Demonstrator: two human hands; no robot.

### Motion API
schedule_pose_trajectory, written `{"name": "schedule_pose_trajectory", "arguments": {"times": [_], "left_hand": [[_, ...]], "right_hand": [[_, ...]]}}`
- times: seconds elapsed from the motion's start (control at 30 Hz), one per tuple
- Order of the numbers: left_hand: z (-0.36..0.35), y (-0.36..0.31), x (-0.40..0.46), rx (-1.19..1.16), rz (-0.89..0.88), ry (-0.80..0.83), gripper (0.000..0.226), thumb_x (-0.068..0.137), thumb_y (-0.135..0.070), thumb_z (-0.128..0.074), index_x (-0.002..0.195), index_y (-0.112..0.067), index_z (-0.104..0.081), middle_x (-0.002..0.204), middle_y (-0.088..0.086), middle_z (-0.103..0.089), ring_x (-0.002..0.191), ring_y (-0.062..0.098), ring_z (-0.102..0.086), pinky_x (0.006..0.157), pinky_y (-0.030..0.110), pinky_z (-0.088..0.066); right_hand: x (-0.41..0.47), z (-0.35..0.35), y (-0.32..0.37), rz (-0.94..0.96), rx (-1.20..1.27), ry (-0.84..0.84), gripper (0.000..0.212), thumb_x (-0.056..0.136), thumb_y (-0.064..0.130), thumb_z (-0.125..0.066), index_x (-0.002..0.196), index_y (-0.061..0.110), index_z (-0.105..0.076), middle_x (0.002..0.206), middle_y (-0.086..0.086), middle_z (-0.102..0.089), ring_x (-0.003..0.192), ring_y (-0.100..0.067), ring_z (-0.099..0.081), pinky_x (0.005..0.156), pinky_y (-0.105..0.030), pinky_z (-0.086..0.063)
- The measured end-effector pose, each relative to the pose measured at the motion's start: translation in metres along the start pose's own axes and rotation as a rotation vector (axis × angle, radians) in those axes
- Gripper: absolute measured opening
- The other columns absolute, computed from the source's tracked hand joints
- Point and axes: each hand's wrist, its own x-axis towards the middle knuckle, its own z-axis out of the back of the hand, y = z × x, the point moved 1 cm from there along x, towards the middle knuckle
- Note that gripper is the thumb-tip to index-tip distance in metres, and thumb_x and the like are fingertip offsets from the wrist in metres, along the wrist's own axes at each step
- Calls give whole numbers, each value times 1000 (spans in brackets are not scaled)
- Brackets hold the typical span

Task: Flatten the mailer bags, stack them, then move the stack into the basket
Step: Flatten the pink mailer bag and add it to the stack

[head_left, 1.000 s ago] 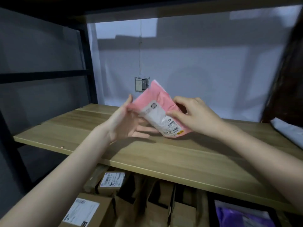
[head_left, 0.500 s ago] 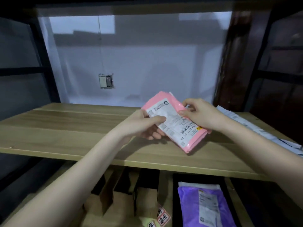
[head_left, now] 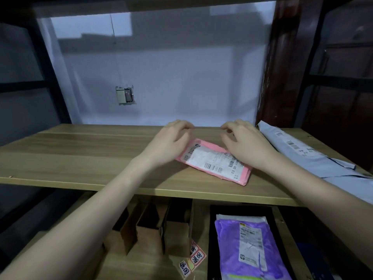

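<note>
A wooden shelf (head_left: pixel 84 158) runs across the whole view, set in a dark metal rack (head_left: pixel 50 73) with a pale wall (head_left: pixel 171 77) behind it. A small wall socket (head_left: pixel 124 95) sits on that wall, left of centre, with a thin wire running up from it.

On the right end of the shelf lies a long grey mailer bag (head_left: pixel 306 156), angled from the back edge toward the front right corner, with printed barcodes on its top face. Below the shelf, at lower right, a black basket (head_left: pixel 211 239) holds a purple mailer bag (head_left: pixel 228 249) with a white label, lying on top of a paler bag. To the left of the basket stand several open cardboard boxes (head_left: pixel 141 229), and two red-bordered stickers (head_left: pixel 192 259) show on the cardboard near the basket's corner.

The pink mailer bag (head_left: pixel 214 164) lies flat on the shelf near its front edge, label side up, slanted so that its far corner points left. It sits just left of the grey bag and apart from it.

The left hand (head_left: pixel 171 140) rests palm down over the bag's far left corner, fingers loosely curled, gripping nothing. The right hand (head_left: pixel 245 144) presses palm down on the bag's right part, fingers bent and spread, also not closed around anything.
</note>
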Motion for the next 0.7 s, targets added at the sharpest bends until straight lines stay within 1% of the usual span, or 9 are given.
{"name": "schedule_pose_trajectory", "arguments": {"times": [0.03,0.1,0.13,0.2,0.3,0.4,0.47,0.57,0.7], "left_hand": [[-7,-3,4,33,-41,49,34,97,-27,-37,122,-15,-57,126,1,-59,118,16,-51,97,28,-37],[-23,-10,10,125,-85,142,42,97,-33,-32,131,-17,-51,136,2,-53,126,20,-47,104,36,-36],[-29,-15,10,176,-99,195,42,98,-33,-31,134,-18,-48,140,1,-50,130,20,-43,106,36,-34],[-38,-21,8,219,-130,294,41,101,-30,-27,138,-19,-44,144,-2,-46,133,17,-39,106,29,-29],[-43,-20,4,161,-119,389,44,103,-29,-21,143,-19,-37,150,-4,-37,139,12,-30,109,23,-18],[-47,-16,2,30,-27,447,47,103,-33,-18,148,-20,-25,156,-6,-23,145,10,-14,109,17,-8],[-50,-15,2,-3,10,470,49,103,-36,-16,149,-20,-19,157,-5,-17,146,11,-8,112,21,-4],[-54,-12,3,42,41,492,52,103,-37,-13,151,-18,-12,159,-2,-8,147,13,-1,117,29,-1],[-56,-12,1,81,54,497,52,103,-37,-11,151,-18,-7,159,-2,-2,146,13,2,118,31,1]], "right_hand": [[-6,1,5,8,14,35,40,97,34,-35,128,15,-50,126,-9,-53,123,-25,-43,101,-40,-37],[-17,-4,12,22,17,173,45,98,42,-29,131,17,-45,129,-7,-50,125,-24,-41,103,-42,-34],[-22,-8,13,26,-2,247,46,98,44,-25,133,18,-41,132,-6,-49,126,-23,-40,103,-42,-34],[-28,-17,7,37,-55,344,50,99,45,-21,138,18,-35,138,-4,-46,128,-23,-40,103,-39,-33],[-25,-26,-7,80,-48,385,54,98,46,-19,143,18,-30,148,1,-36,136,-17,-32,112,-41,-24],[-19,-26,-14,116,-58,423,60,96,51,-17,149,22,-20,156,6,-23,144,-12,-18,117,-44,-14],[-17,-26,-15,124,-57,441,60,97,51,-18,150,24,-16,158,7,-15,145,-11,-12,119,-42,-9],[-18,-26,-16,128,-32,467,60,97,52,-17,151,26,-8,159,9,-7,146,-7,-5,120,-39,-5],[-18,-28,-18,128,-25,512,61,98,50,-16,150,25,-1,159,8,0,145,-4,1,120,-33,-1]]}}
